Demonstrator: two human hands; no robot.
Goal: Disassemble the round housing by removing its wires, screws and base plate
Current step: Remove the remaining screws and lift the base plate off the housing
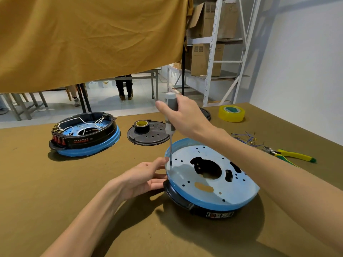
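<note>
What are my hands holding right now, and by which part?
The right hand grips the screwdriver by its handle. The left hand holds nothing; its open fingers rest against the left edge of the round housing.

yellow tape roll, black tape roll, yellow-handled pliers, metal shelving

The right hand grips a screwdriver upright, its tip set on the pale blue base plate near the left rim, probably on a screw. The left hand steadies the round housing at its edge. Farther left on the table sits a second housing, still wired.
</note>
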